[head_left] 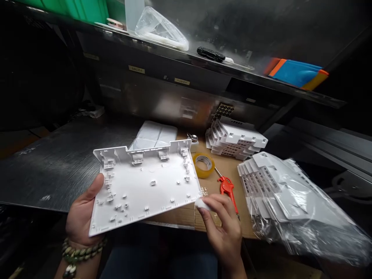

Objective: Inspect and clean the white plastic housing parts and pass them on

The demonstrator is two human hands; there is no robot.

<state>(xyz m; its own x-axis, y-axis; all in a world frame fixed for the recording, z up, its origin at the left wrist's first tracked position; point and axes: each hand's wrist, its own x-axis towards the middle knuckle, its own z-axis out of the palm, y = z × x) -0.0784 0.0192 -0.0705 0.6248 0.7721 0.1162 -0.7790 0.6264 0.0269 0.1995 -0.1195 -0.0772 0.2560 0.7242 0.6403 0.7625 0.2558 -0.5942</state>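
Observation:
A white plastic housing panel (162,193), its inner side with clips and posts facing up, is tilted in front of me. My left hand (85,211) grips its left edge, thumb on the near face and the other fingers hidden underneath. At the lower right corner of the panel, my right hand (222,221) pinches a small white piece (201,203), perhaps a folded wipe; its kind is unclear. That piece sits at or just beside the corner, and I cannot tell whether they touch.
Behind the panel lie a yellow tape roll (204,166), a red air blow gun (227,188) and a small bottle with a metal top (193,138). White housings are stacked (236,135) at the back right; bagged ones (279,190) lie nearer. A metal shelf (180,64) crosses above.

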